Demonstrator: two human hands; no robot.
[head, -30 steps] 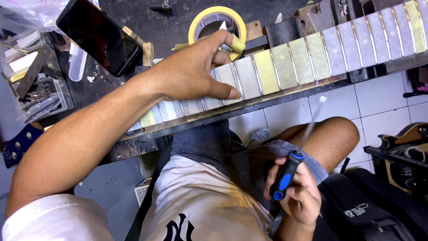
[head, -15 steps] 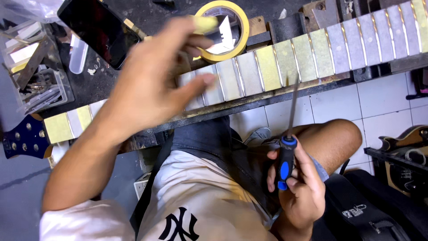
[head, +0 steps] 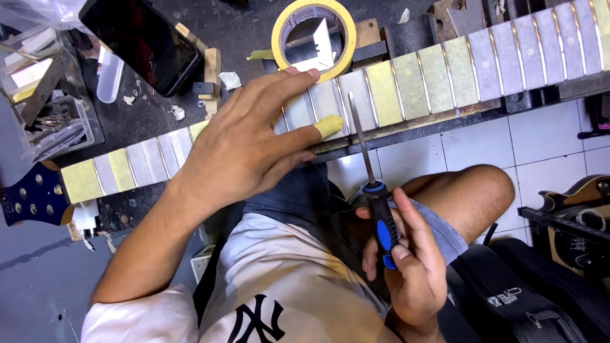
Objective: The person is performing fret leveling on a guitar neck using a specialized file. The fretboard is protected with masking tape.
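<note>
Across the far surface (head: 159, 108) lies the guitar neck (head: 406, 86), its fretboard masked in yellow and pale tape between the frets. Left hand (head: 244, 149) rests flat on it, fingers (head: 298, 75) spread — one tip taped yellow. Nearer, over my lap, right hand (head: 403, 267) has its fingers wrapped around a black-and-blue tool (head: 372, 190) — shaft pointing up at the neck's near edge.

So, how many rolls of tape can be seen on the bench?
1: a yellow tape roll lies flat at the top, just beyond the left hand fingertips. Others may be hidden in the clutter at left.
</note>
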